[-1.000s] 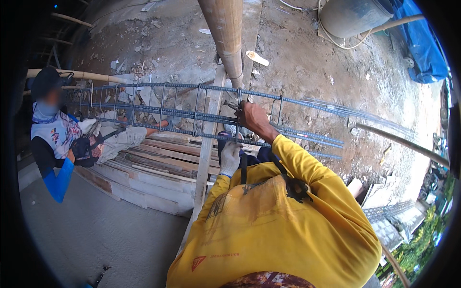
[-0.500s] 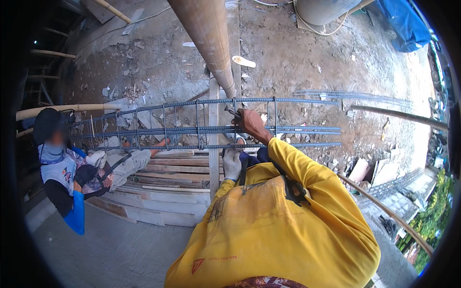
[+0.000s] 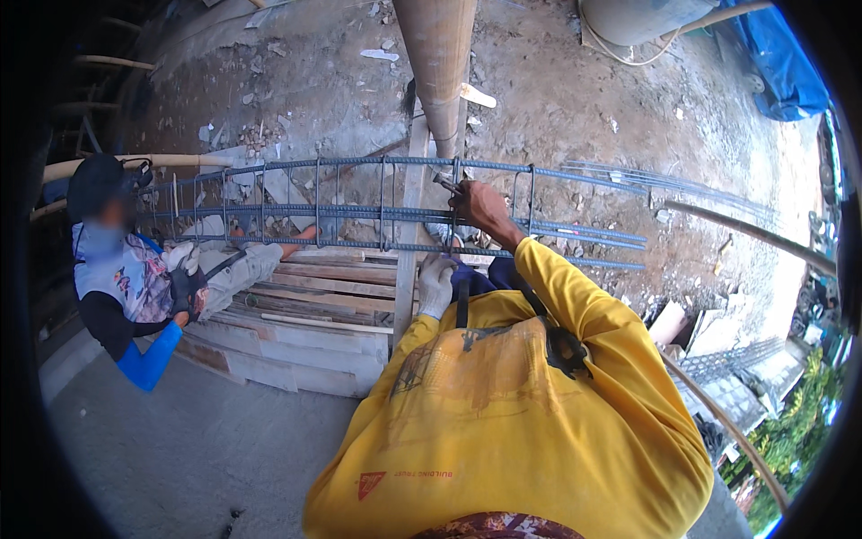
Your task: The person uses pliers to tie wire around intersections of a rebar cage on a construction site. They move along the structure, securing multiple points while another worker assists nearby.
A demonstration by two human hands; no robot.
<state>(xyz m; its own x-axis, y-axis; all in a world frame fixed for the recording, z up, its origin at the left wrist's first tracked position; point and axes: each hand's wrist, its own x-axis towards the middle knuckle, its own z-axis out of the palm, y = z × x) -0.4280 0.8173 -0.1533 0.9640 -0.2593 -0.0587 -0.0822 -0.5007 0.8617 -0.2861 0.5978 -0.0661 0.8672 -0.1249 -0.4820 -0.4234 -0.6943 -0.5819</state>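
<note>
A long rebar cage of ridged bars and square stirrups runs across in front of me, propped on a wooden plank. In my right hand, which is bare, is a pair of metal tying pincers. Their jaws are at the far top bar, where a stirrup crosses it. My left hand wears a pale knit glove and is curled against the near bar, just right of the plank. Its fingertips are partly hidden at the bar.
A co-worker with gloved hands sits at the left, beside the cage. A thick bamboo pole rises beyond it. Stacked boards lie below the cage at left. Loose rebar and a wooden pole are at right.
My view has shifted slightly, so the cage sits a little higher and tilts down to the right. Both my hands stay at the same bars. The co-worker's forearm has moved.
</note>
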